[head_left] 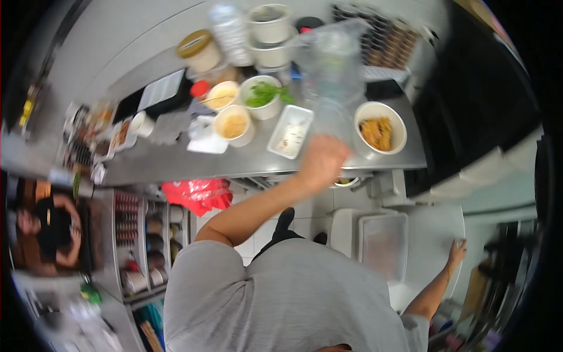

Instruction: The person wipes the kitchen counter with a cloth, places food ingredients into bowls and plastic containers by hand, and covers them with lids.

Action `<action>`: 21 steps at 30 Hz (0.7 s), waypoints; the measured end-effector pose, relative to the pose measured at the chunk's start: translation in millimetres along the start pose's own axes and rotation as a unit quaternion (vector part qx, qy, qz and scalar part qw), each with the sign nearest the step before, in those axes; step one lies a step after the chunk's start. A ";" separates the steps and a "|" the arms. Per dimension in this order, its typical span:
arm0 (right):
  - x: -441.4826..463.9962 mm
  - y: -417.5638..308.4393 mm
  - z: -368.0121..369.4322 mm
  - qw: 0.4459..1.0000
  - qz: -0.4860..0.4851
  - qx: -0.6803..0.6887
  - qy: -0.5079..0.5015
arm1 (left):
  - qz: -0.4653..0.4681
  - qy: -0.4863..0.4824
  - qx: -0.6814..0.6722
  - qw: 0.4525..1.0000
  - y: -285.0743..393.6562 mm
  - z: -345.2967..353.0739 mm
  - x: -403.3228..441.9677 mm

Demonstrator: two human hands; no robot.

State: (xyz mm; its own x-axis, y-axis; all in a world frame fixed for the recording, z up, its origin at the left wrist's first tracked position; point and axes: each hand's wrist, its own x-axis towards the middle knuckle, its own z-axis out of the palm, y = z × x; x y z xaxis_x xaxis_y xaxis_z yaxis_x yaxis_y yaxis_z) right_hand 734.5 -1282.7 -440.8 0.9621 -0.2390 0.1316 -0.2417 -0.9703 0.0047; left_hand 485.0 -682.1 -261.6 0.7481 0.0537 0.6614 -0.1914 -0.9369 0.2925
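Closest in, the person's grey shirt (316,287) is filling the lower view, and the right hand (457,251) is resting at the far edge of a round white surface (431,234), perhaps for steadiness; whether its fingers are gripping that edge or something small, one cannot tell. A translucent tub (383,246) is sitting beside that surface.

Farther out, the left hand (325,159) is hanging over the front of the steel counter (164,163). Motion is blurring its fingers: they are looking partly curled, but one cannot tell whether they are holding anything. It is lying between the two nearest things: the white tray (291,132), with scraps of something pale inside, and the wide bowl (378,109) of orange-brown food, which is standing near the counter's right end, probably to leave its mouth unobstructed.

To the left of the tray, a bowl of green leaves (264,112) and a bowl of pale yellow stuff (240,142) are standing uncovered, likely so that fingers can dip straight in.

Behind these, a gold-lidded jar (198,47) and stacked white bowls (270,35) are occupying the back, seemingly as reserves kept clear of the working edge.
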 end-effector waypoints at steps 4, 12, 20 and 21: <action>-13.1 -82.7 47.7 0.968 -0.153 0.171 -0.100 | -0.084 -0.165 0.017 0.982 39.8 21.9 -92.5; -296.7 -350.5 -10.8 0.512 -0.701 0.141 -0.475 | -0.532 -0.407 0.101 0.736 2.2 -34.2 -291.4; -427.4 -473.3 -162.1 0.318 -0.768 0.214 -0.512 | -0.770 -0.329 0.059 0.543 40.2 -87.3 -469.6; -433.1 -481.5 -181.2 0.327 -0.780 0.203 -0.493 | -0.784 -0.316 0.041 0.534 47.9 -86.8 -475.8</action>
State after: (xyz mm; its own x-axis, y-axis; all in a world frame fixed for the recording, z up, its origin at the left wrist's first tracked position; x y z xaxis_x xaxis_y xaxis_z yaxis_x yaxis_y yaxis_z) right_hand 411.4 -705.4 -320.5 -0.5042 0.8576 -0.1017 0.4861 0.1845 -0.8542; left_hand 64.7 -722.6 -502.3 0.0189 0.6903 -0.7233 0.9925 0.0745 0.0970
